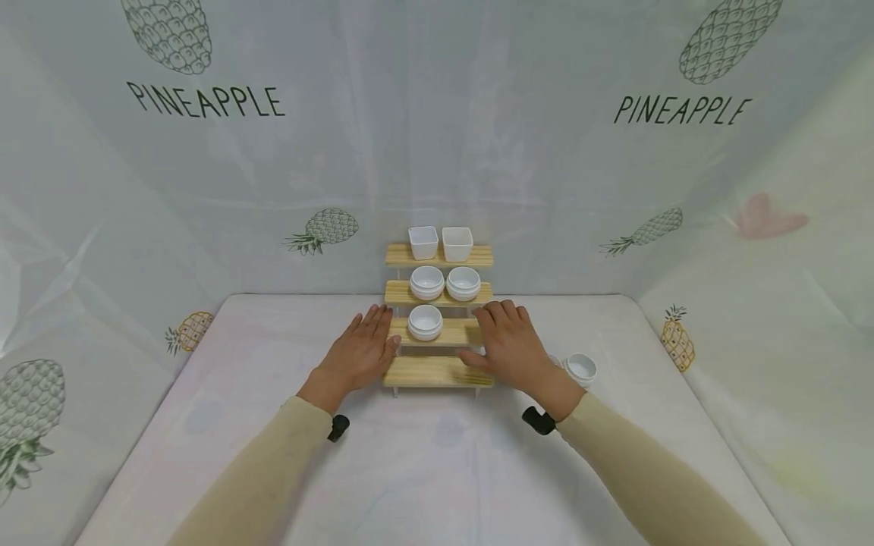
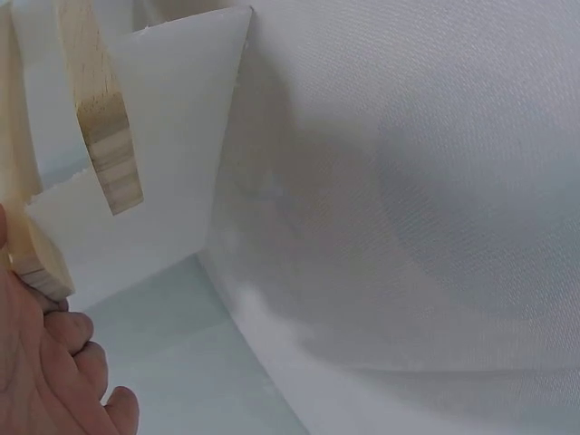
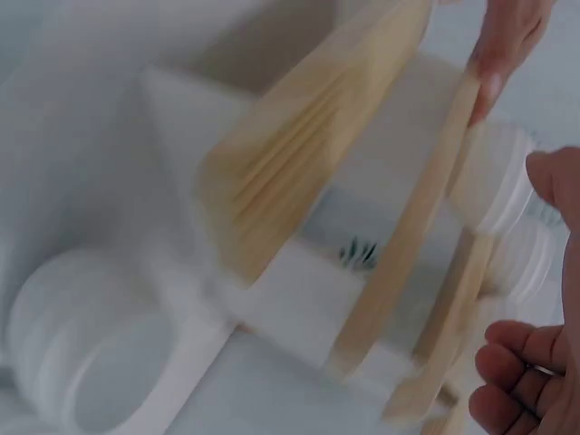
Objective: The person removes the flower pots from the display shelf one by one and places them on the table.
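A tiered wooden stand (image 1: 437,371) with white side panels faces me. My left hand (image 1: 362,349) grips the left end of its third slat from the top, the slat end (image 2: 45,267) lying between thumb and fingers. Over the stand's right side, my right hand (image 1: 512,345) holds nothing, its thumb above the lowest slat. Its thumb and bent fingers (image 3: 517,362) stand apart in the right wrist view. One round white bowl (image 1: 425,324) sits on the third slat. Two more round bowls (image 1: 463,283) are on the second, and two square white cups (image 1: 457,244) on the top.
Beside my right wrist, a round white bowl (image 1: 582,367) stands on the white-covered table (image 1: 423,478), with another partly hidden behind the hand. A pineapple-print sheet (image 1: 437,136) rises behind the stand and along both sides.
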`<state>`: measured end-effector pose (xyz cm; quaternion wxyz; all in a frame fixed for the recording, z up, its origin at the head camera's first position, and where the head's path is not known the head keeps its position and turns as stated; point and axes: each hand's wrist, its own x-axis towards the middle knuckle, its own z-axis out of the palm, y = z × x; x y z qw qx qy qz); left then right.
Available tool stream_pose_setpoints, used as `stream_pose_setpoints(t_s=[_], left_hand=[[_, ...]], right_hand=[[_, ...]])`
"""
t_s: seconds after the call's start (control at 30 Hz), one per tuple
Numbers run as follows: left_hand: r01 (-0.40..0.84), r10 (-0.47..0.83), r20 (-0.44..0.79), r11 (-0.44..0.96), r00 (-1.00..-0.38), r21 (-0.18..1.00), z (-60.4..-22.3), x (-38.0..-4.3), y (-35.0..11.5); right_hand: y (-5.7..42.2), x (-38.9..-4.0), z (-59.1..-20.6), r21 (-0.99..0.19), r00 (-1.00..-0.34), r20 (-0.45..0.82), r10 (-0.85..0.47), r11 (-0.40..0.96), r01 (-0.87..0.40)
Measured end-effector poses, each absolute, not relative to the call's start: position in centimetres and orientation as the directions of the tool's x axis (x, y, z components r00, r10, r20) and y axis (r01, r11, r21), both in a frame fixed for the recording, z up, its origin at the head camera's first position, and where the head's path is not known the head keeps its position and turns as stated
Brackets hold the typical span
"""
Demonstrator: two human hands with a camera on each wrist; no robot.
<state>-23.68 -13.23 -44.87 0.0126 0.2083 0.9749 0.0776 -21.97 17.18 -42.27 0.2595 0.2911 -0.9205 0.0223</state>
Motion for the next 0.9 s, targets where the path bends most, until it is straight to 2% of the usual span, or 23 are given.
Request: stream_pose_setpoints(t_s=[0.37, 0.6, 0.9], left_hand=[[0.403, 0.404, 0.018, 0.906, -0.915, 0.127, -44.9, -23.5, -13.3], [0.404, 0.406, 0.018, 0.903, -0.914, 0.143, -45.0, -23.5, -13.4], [0.403, 0.404, 0.021, 0.904, -0.915, 0.144, -45.0, -23.5, -13.3]], right_hand=[[10.6, -22.8, -41.9, 0.049, -0.723, 0.549, -0.420, 0.880, -0.473], [8.8, -23.0, -42.0, 0.036, -0.775, 0.523, -0.354, 0.918, -0.395], [8.1, -23.3, -42.2, 0.063, -0.783, 0.523, -0.336, 0.932, -0.358]])
